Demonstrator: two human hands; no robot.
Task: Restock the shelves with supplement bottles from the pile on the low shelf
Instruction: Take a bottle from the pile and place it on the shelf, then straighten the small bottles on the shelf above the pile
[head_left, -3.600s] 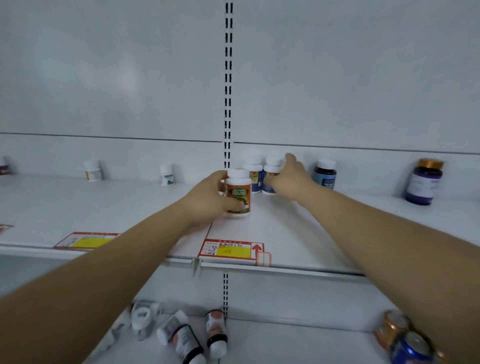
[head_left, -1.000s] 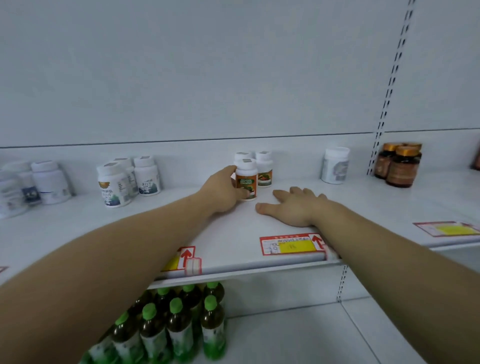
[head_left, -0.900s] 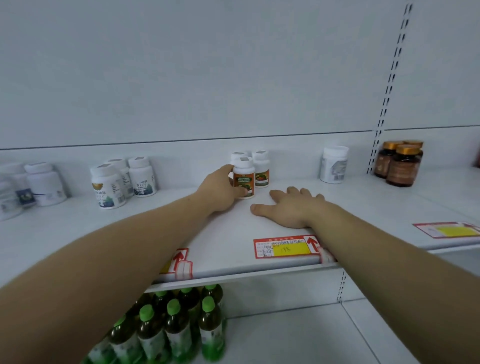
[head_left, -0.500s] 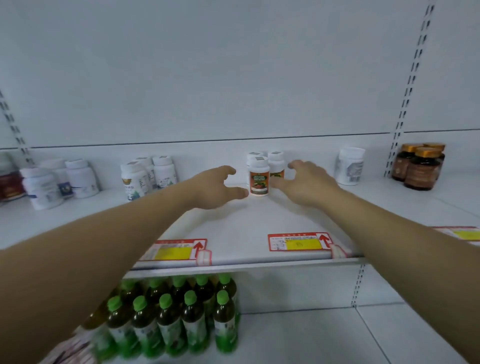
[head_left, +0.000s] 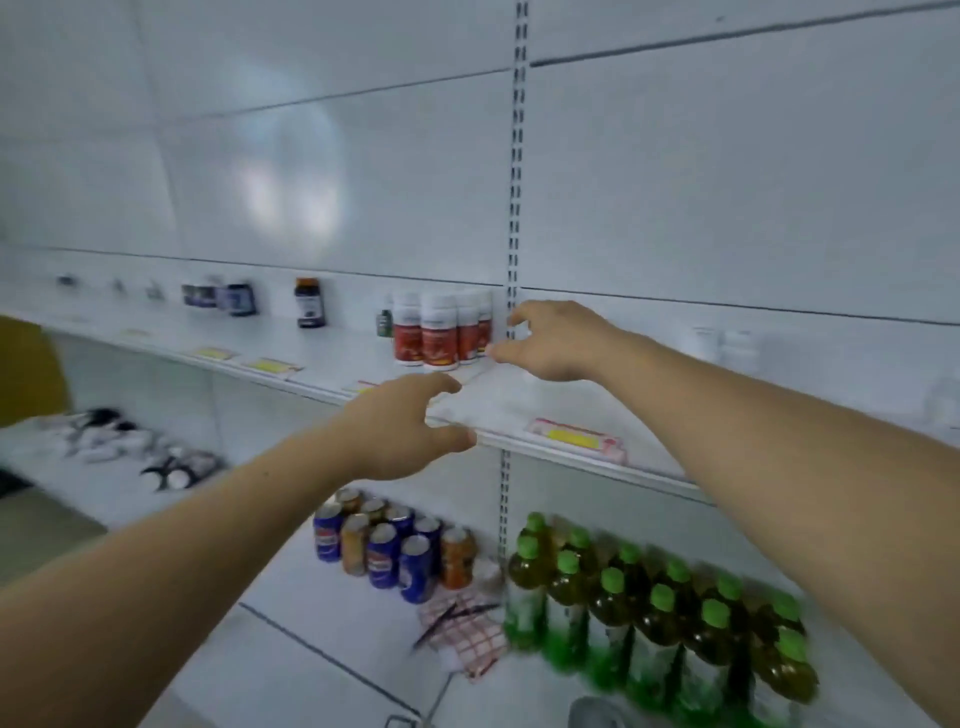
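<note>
Both your hands are empty, fingers spread: left hand (head_left: 402, 426) at the shelf edge (head_left: 545, 452), right hand (head_left: 553, 340) beside the red-labelled supplement bottles (head_left: 441, 330). The pile (head_left: 130, 452) on the low shelf at left remains, so plenty is left.

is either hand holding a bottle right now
No, the left hand and right hand are both open and empty, and the red-labelled bottles stand untouched on the shelf.
</note>
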